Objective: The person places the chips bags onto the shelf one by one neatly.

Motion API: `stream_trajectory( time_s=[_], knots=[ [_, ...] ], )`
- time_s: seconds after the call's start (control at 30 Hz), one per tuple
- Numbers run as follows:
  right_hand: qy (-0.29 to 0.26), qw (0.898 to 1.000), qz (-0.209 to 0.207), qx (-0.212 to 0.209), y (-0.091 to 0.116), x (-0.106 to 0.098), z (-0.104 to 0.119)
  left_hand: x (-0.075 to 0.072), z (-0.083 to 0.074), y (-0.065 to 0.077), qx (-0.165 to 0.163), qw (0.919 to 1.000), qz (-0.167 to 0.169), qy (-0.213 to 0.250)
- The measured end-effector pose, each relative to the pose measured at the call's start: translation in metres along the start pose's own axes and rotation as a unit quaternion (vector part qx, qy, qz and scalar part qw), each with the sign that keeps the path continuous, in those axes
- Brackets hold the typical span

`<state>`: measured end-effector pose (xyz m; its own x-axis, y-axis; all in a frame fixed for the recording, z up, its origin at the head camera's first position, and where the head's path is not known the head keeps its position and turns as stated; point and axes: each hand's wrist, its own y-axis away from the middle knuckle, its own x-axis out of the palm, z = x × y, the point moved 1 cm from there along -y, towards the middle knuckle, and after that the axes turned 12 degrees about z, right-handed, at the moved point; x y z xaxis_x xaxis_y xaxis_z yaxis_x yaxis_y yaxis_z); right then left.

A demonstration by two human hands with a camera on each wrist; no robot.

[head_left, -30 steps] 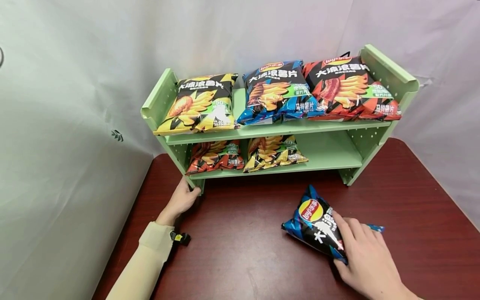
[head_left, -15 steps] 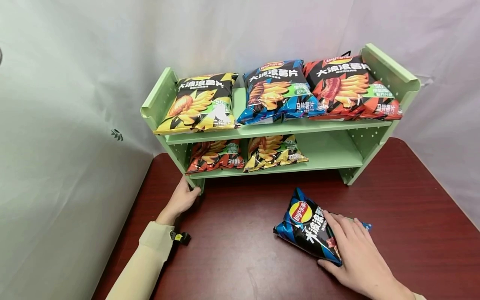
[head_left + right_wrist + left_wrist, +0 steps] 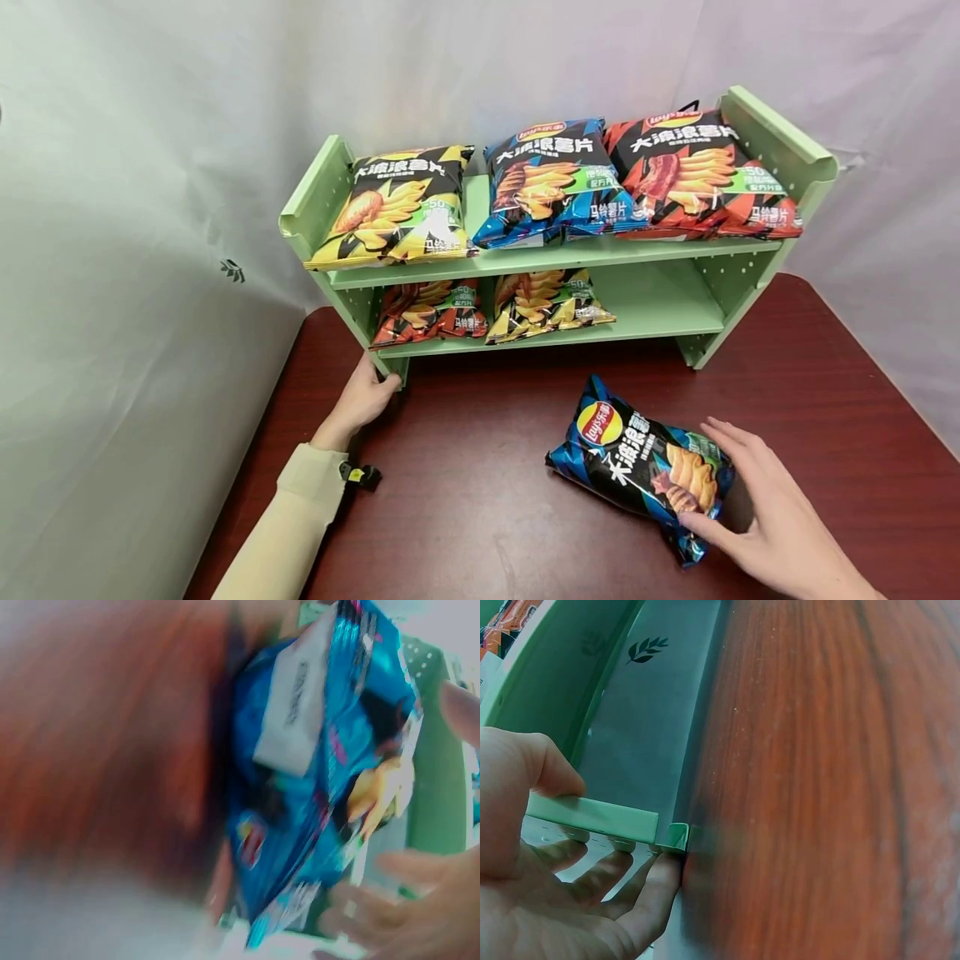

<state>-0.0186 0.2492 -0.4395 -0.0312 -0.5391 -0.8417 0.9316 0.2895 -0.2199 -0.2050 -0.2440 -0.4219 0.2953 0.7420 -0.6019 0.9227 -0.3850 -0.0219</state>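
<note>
A blue and black bag of potato chips (image 3: 637,458) lies face up on the dark red table, tilted toward the right. My right hand (image 3: 783,512) is beside its right end, fingers spread and thumb near the bag's lower corner; whether the thumb touches cannot be told. The right wrist view is blurred and shows the same chip bag (image 3: 300,772) end-on. My left hand (image 3: 362,402) grips the lower left leg of a light green two-tier shelf (image 3: 637,260). In the left wrist view, thumb and fingers of the left hand (image 3: 562,900) pinch the shelf's green edge (image 3: 600,817) from both sides.
On the upper tier sit yellow (image 3: 397,208), blue (image 3: 555,183) and red (image 3: 697,179) chip bags. The lower tier carries a red bag (image 3: 431,312) and a yellow bag (image 3: 550,304) toward the left. Pale curtains (image 3: 150,208) hang around the table (image 3: 465,500).
The blue chip bag moved slightly left with my right hand, then stayed put. My right hand has let go and drawn back to the right. The left hand stays on the shelf leg.
</note>
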Motion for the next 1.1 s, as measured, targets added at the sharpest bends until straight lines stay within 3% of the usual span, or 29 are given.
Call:
stream_trajectory(
  time_s=[0.13, 0.23, 0.3, 0.47, 0.7, 0.77, 0.93, 1.1],
  knots=[
    [0.023, 0.992, -0.035, -0.120, 0.004, -0.007, -0.009, 0.000, 0.000, 0.000, 0.000, 1.0000, 0.000, 0.007],
    [0.060, 0.970, -0.059, -0.228, 0.005, -0.011, -0.015, 0.001, 0.000, 0.000, -0.002, 0.9999, -0.002, 0.010],
    [0.093, 0.958, -0.055, -0.265, 0.005, -0.013, -0.018, 0.001, 0.000, 0.000, -0.003, 1.0000, -0.006, 0.006],
    [0.167, 0.950, 0.010, -0.265, 0.006, -0.014, -0.021, 0.001, 0.000, 0.000, -0.001, 1.0000, -0.005, -0.001],
    [0.193, 0.930, 0.045, -0.310, -0.006, -0.002, -0.014, 0.003, 0.037, -0.011, 0.007, 0.9999, -0.012, 0.003],
    [0.198, 0.923, 0.049, -0.325, -0.010, 0.003, -0.012, 0.004, 0.040, -0.011, 0.008, 0.9999, -0.011, 0.000],
    [0.202, 0.913, 0.049, -0.350, -0.015, 0.010, -0.009, 0.004, 0.037, -0.011, 0.009, 0.9999, -0.011, -0.003],
    [0.202, 0.914, 0.055, -0.349, -0.018, 0.013, -0.008, 0.002, 0.017, -0.006, 0.007, 0.9999, -0.004, 0.014]
  ],
)
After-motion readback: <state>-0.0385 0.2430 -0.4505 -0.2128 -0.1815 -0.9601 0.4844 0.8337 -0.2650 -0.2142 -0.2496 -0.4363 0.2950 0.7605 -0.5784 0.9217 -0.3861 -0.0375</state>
